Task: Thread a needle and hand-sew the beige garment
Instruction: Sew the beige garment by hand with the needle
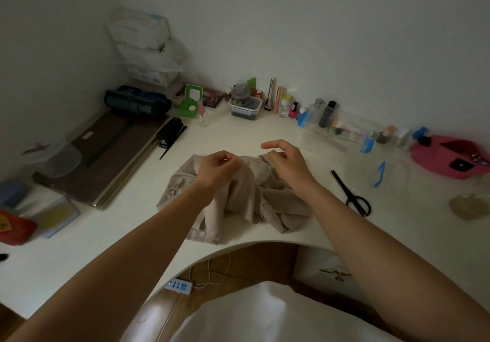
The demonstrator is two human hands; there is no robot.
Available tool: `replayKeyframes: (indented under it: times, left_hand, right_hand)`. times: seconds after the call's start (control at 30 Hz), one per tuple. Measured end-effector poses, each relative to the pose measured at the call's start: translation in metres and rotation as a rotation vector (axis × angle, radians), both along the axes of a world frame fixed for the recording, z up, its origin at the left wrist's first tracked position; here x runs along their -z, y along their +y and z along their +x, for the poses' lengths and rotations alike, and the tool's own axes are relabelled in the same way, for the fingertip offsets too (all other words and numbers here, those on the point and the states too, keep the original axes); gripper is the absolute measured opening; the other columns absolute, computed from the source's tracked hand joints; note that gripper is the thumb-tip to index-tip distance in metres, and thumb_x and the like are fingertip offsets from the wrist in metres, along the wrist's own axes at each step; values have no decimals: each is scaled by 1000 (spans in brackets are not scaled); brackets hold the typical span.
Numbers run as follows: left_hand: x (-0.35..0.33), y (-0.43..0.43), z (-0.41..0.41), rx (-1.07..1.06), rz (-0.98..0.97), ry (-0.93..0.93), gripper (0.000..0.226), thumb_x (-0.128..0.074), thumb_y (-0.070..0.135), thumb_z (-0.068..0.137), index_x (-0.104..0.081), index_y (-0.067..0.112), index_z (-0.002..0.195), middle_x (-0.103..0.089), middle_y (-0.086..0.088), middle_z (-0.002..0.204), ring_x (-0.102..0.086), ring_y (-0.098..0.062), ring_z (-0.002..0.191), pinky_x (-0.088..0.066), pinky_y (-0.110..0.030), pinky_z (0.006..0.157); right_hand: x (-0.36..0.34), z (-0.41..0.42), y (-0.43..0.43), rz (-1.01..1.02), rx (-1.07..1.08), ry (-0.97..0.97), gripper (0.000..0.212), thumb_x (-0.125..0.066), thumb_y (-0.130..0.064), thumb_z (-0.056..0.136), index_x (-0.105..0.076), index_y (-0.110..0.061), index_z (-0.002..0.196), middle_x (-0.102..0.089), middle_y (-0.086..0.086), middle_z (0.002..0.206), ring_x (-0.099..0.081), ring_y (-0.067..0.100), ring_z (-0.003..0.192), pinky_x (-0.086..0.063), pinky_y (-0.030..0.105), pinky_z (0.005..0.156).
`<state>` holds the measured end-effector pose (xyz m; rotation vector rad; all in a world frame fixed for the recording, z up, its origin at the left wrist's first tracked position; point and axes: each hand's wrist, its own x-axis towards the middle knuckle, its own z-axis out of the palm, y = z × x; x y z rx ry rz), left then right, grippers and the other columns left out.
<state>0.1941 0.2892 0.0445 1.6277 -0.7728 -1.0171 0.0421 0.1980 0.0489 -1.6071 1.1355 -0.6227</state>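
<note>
The beige garment (pixel 246 201) lies crumpled on the white desk (pixel 106 235) in front of me. My left hand (pixel 218 168) hovers over its left part with the fingers curled and the fingertips pinched together, perhaps on a thread end too fine to make out. My right hand (pixel 285 160) is over the garment's upper right, index finger stretched out to the left and the other fingers curled. A thin bright line near its thumb may be the needle (pixel 275 150); the thread itself does not show.
Black scissors (pixel 351 193) lie right of the garment. A clear box lid with a blue clip (pixel 380 174) and a pink case (pixel 453 157) sit at the right. Bottles and small boxes (pixel 305 108) line the wall. A stapler (pixel 169 132) and dark folders (pixel 106 161) lie at the left.
</note>
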Motion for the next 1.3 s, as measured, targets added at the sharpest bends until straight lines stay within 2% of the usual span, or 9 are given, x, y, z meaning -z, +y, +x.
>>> replayKeyframes:
  times: [0.07, 0.17, 0.3, 0.47, 0.73, 0.83, 1.03, 1.17, 1.3]
  left_hand:
    - [-3, 1, 0, 55, -1, 12, 7, -63, 14, 91, -64, 8, 88, -64, -6, 81, -60, -12, 74, -53, -19, 68]
    - [-6, 3, 1, 109, -6, 41, 7, -63, 13, 91, -66, 7, 90, -65, -7, 83, -61, -11, 74, -53, -16, 66]
    - [-2, 5, 6, 93, 20, -30, 20, -66, 16, 90, -67, -2, 99, -67, -8, 86, -62, -10, 77, -52, -13, 67]
    - [5, 5, 13, 117, 85, -91, 25, -73, 29, 82, -73, 6, 93, -70, -10, 95, -64, -18, 91, -54, -29, 85]
    - [-5, 3, 1, 139, 41, -107, 16, -69, 16, 87, -71, 3, 96, -67, 1, 80, -61, 6, 64, -46, -7, 60]
    - [-6, 3, 3, 145, 77, -145, 18, -70, 20, 87, -71, 6, 99, -67, 0, 83, -61, 5, 66, -47, -8, 58]
    - [-4, 5, 14, 144, 110, -174, 22, -74, 27, 82, -73, 8, 92, -70, -11, 97, -62, -19, 89, -53, -26, 76]
    - [-9, 7, 9, 158, 74, -186, 18, -67, 21, 88, -72, 6, 97, -67, -2, 87, -60, -9, 76, -46, -9, 57]
    - [-10, 6, 4, 148, 62, -180, 19, -63, 19, 91, -70, 4, 102, -66, 2, 86, -60, 3, 70, -44, -3, 56]
  right_hand:
    - [-6, 6, 2, 95, -111, 17, 29, -46, -15, 100, -61, -25, 124, -57, -13, 90, -41, 0, 58, -34, 11, 47]
    - [-7, 12, 6, 281, -311, 31, 17, -49, -18, 100, -64, -18, 107, -43, -10, 58, -32, 3, 44, -25, 17, 39]
    - [-2, 11, 7, 265, -251, 63, 11, -59, -19, 96, -63, -9, 94, -43, -8, 54, -33, 2, 38, -27, 17, 39]
    - [-4, 5, 8, 224, -189, -13, 5, -62, -15, 93, -63, -11, 90, -47, -8, 58, -39, -2, 37, -31, 13, 39]
    - [1, 1, 8, 243, -234, -8, 11, -62, -17, 95, -67, -8, 100, -48, -16, 44, -36, -1, 35, -28, 14, 38]
    - [3, -1, 6, 249, -200, -18, 13, -65, -17, 93, -69, -8, 101, -51, -17, 44, -36, 0, 36, -29, 14, 38]
    - [7, -2, 3, 249, -145, -34, 12, -71, -14, 88, -70, -7, 98, -55, -6, 60, -35, 1, 40, -30, 16, 39]
    - [8, -2, 3, 242, -128, -43, 12, -71, -15, 88, -70, -7, 98, -58, -4, 65, -37, 0, 39, -32, 15, 39]
    - [8, -3, 3, 235, -113, -56, 15, -71, -15, 88, -70, -6, 100, -59, -2, 70, -40, 0, 39, -33, 13, 40]
